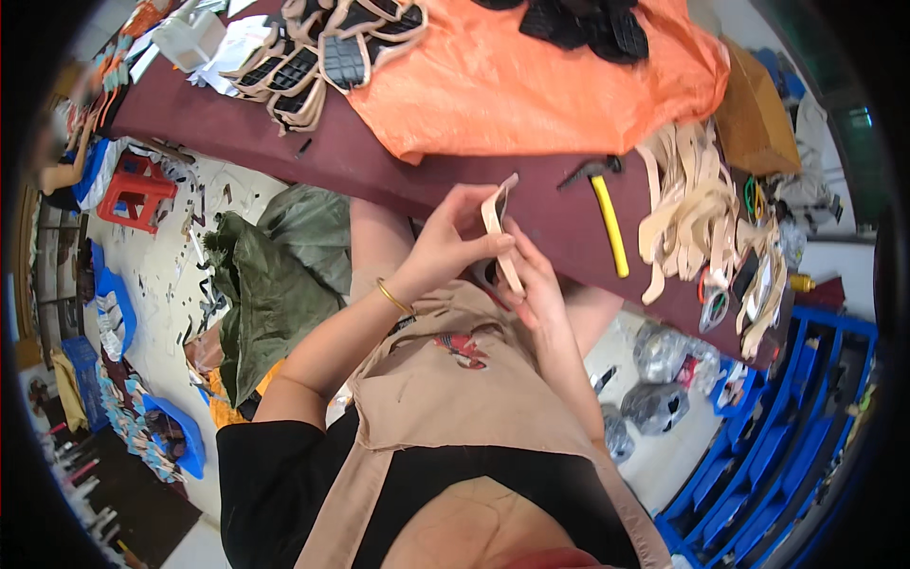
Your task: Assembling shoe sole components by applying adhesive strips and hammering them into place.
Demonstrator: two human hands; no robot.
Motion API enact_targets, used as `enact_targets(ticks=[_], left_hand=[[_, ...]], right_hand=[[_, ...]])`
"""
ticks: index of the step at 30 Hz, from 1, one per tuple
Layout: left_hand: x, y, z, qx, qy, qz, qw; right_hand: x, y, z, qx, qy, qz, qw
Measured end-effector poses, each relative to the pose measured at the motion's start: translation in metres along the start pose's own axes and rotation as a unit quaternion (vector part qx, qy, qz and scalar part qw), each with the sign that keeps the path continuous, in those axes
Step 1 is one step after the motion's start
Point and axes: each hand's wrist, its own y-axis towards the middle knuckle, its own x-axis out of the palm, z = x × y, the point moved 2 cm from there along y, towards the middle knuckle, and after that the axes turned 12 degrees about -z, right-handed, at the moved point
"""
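Observation:
Close to the table's front edge, both hands hold up a beige-edged shoe sole (494, 225), seen nearly edge-on so that its faces are mostly hidden. My left hand (457, 237) pinches it from the left, with the thumb across its edge. From the right and below, my right hand (538, 283) supports its lower end, some fingers lying behind it. A hammer with a yellow handle (610, 223) rests on the table to the right. Beyond it lies a heap of long beige strips (687, 204).
Black soles with beige rims (344, 61) are piled at the far left of the maroon table (256, 128). An orange sheet (512, 95) covers its middle, with black pieces (616, 33) on top. A red stool (138, 192), a green sack (275, 294) and blue racks (777, 455) stand around.

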Motion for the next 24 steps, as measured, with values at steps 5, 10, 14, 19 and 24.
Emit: enact_targets(ticks=[5, 10, 14, 19, 24], left_hand=[[-0.035, 0.023, 0.008, -0.071, -0.101, 0.032, 0.992], [-0.123, 0.099, 0.093, 0.132, 0.071, 0.000, 0.989], [-0.229, 0.154, 0.116, 0.205, 0.581, 0.182, 0.766], [-0.245, 0.201, 0.159, 0.016, 0.686, 0.335, 0.646], [-0.279, 0.244, 0.155, -0.050, 0.719, 0.352, 0.597]], right_hand=[[0.002, 0.013, -0.002, -0.041, -0.117, -0.015, 0.992], [-0.024, 0.061, -0.043, -0.247, -0.597, 0.133, 0.751], [-0.056, 0.087, -0.034, -0.307, -0.737, 0.183, 0.574], [-0.053, 0.088, -0.037, -0.282, -0.712, 0.203, 0.610], [-0.056, 0.088, -0.034, -0.290, -0.692, 0.211, 0.626]])
